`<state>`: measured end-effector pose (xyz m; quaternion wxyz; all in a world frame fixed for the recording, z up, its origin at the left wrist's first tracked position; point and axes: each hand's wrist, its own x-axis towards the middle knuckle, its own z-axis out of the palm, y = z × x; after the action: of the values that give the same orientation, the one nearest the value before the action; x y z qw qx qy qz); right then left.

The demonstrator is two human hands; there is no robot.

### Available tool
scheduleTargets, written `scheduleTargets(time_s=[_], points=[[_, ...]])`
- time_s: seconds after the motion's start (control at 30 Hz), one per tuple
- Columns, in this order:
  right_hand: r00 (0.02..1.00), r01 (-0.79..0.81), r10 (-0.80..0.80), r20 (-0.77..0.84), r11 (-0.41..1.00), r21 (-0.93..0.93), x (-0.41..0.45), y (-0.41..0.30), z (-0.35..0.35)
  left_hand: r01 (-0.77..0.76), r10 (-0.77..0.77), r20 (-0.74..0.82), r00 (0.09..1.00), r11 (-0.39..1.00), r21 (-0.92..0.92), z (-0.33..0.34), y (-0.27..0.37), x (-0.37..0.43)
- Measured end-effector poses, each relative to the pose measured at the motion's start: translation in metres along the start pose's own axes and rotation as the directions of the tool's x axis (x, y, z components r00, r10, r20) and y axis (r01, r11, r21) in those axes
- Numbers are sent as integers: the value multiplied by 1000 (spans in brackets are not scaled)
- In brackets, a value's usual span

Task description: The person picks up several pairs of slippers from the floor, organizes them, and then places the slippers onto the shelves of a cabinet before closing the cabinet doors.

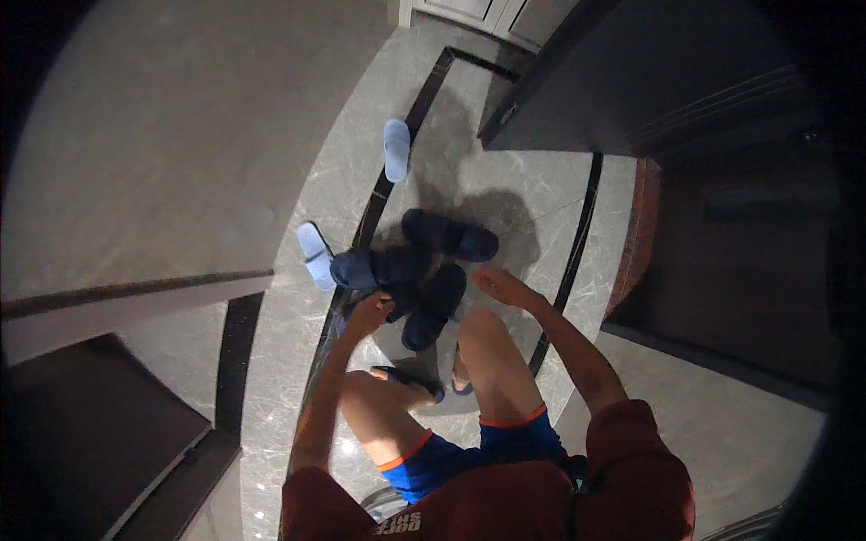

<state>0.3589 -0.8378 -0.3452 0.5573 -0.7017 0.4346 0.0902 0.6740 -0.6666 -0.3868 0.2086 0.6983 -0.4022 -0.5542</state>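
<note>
Several dark slide slippers lie in a cluster on the marble-patterned floor before me. My left hand (369, 314) is at a partly hidden dark slipper (403, 302), its fingers bent; whether they grip it is not clear. Just above that hand, another dark slipper (354, 268) points left. A third dark slipper (434, 308) lies at a slant between my hands. Farther off is a dark slipper (477, 243) lying crosswise. My right hand (499, 285) hovers right of the cluster, fingers curled, with nothing visible in it. A light blue slipper (314, 253) rests beside the cluster.
A second light blue slipper (396, 150) lies farther ahead on a black floor strip (433, 78). Dark slippers are on my feet (423, 391). A dark door (575, 88) juts in at right. White cabinet doors (497, 13) stand at the far end, a wall (169, 135) at left.
</note>
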Motion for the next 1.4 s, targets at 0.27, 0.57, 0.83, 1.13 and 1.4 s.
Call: scheduleTargets(time_s=[0.27,0.57,0.83,1.13,1.4], points=[[738,257,-110,-665,958,127,-149,-185,-191,-24,134,209,969,889,-458,47,232,-132],[-70,150,-420,-905,893,-425,-255,-428,-472,-755,719,-380,582,651,76,-95,735,-57],[295,-377,-353,-888,811,-448,-241,-473,-548,-777,788,-440,431,572,262,-161,966,-44],[209,-331,-419,-884,820,-467,-268,-457,-532,-774,751,-351,559,625,104,-138,987,-61],[242,-400,-309,-920,832,-385,-296,-459,-502,-787,764,-517,386,565,246,-106,964,-82]])
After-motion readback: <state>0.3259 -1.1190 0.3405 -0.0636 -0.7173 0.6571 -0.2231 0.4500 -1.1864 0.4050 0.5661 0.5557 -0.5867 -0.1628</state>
